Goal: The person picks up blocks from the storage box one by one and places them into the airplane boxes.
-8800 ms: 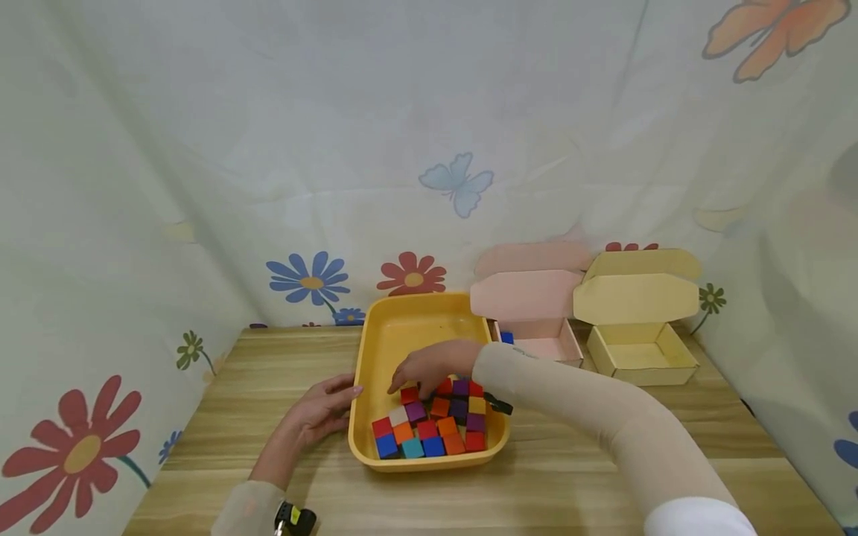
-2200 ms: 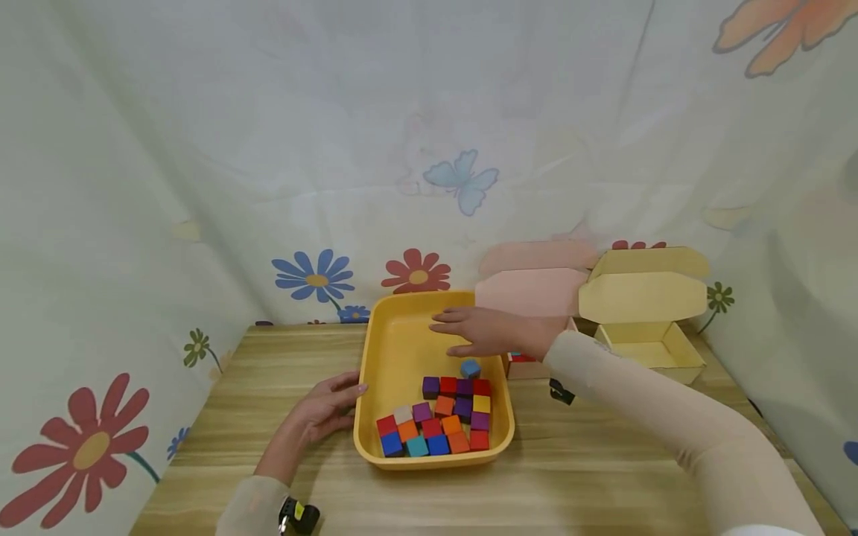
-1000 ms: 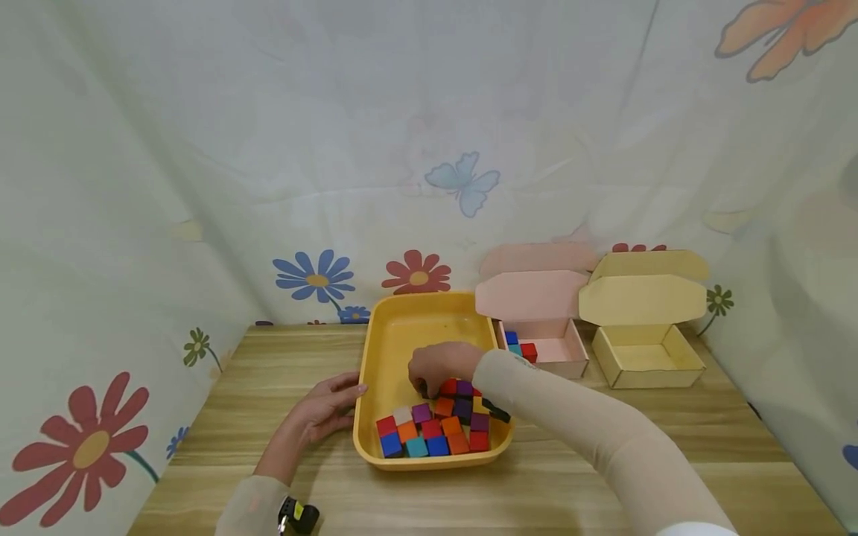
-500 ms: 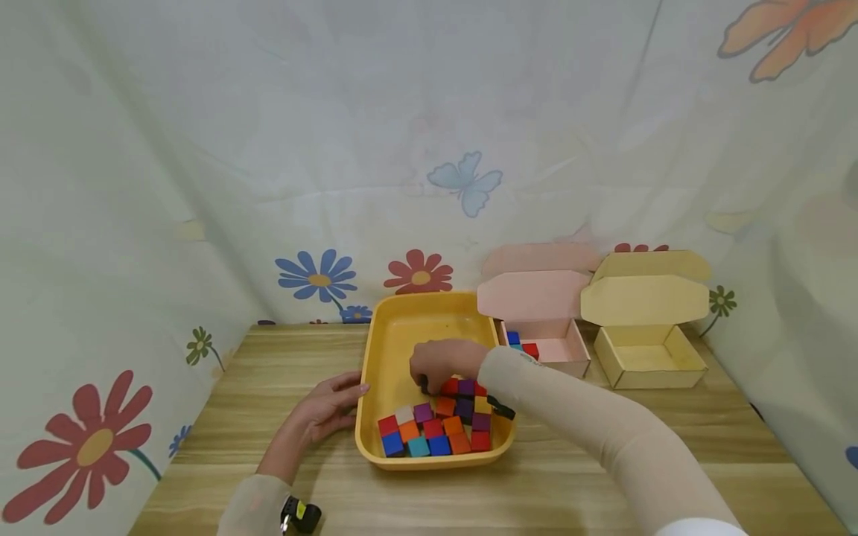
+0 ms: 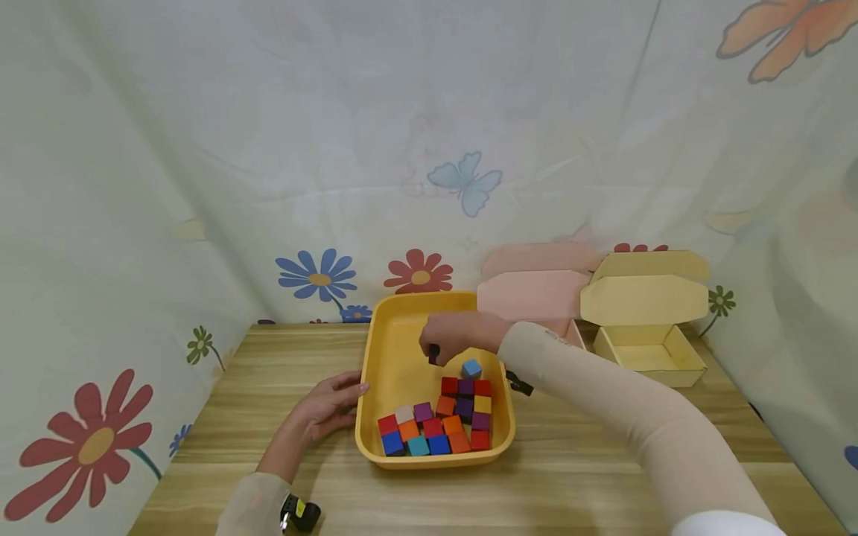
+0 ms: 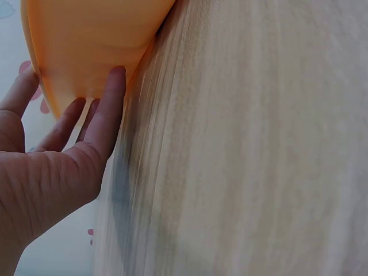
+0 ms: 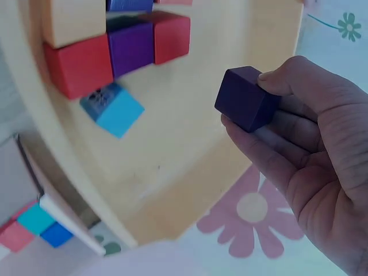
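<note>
My right hand (image 5: pixel 450 335) pinches a dark purple cube (image 7: pixel 246 98) between thumb and fingers, held above the far half of the yellow tray (image 5: pixel 385 350). Below it in the tray lies a light blue cube (image 5: pixel 472 368), turned askew beside the rows. Several red, orange, purple, blue, white and yellow cubes (image 5: pixel 433 427) fill the tray's near part. At the tray's left side my left hand (image 5: pixel 328 408) rests with one fingertip at the rim. In the left wrist view, its fairly straight fingers (image 6: pixel 103 118) lie against the outer wall.
Right of the tray stands an open pink box (image 5: pixel 532 294), its inside mostly behind my right arm; the right wrist view shows a teal cube (image 7: pixel 35 218) and others in it. An open yellow box (image 5: pixel 650 357) stands further right. A flower-printed cloth (image 5: pixel 348 186) hangs behind the wooden table (image 5: pixel 603 461).
My right hand has risen from the cube rows and moved toward the tray's far end, carrying the dark purple cube. The light blue cube is uncovered again. My left hand has stayed put.
</note>
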`<move>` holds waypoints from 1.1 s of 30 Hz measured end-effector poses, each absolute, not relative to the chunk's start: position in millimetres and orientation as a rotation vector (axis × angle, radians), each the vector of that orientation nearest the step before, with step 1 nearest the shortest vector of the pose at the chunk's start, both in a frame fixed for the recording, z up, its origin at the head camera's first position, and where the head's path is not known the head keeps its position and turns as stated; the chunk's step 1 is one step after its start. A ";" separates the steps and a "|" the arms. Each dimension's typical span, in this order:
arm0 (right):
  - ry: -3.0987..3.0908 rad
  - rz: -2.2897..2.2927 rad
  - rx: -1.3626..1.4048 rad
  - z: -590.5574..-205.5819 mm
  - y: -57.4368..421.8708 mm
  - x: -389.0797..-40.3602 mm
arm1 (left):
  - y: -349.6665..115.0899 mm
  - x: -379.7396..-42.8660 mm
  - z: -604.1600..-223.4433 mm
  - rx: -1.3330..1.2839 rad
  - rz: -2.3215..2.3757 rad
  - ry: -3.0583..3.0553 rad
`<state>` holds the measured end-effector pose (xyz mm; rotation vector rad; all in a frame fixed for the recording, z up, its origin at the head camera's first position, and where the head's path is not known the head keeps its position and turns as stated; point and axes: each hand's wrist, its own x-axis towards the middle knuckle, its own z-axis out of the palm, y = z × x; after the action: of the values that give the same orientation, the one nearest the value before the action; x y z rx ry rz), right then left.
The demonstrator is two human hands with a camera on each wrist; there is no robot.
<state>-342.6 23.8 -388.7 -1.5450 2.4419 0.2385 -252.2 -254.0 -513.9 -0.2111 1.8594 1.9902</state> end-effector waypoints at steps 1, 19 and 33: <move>2.434 0.223 -1.533 -385.9 25.8 -343.6 | -253.9 -252.2 -513.8 -0.217 1.985 1.866; 2.468 0.234 -1.435 -355.6 66.1 -360.4 | -254.4 -252.3 -514.7 -0.220 1.972 1.874; 2.521 0.240 -1.298 -344.4 124.5 -378.5 | -254.1 -252.9 -514.6 -0.226 1.985 1.872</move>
<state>-378.5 124.5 -344.4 -1.2982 2.5211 0.2396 -252.9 -254.1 -514.6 -0.2256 1.8725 1.9848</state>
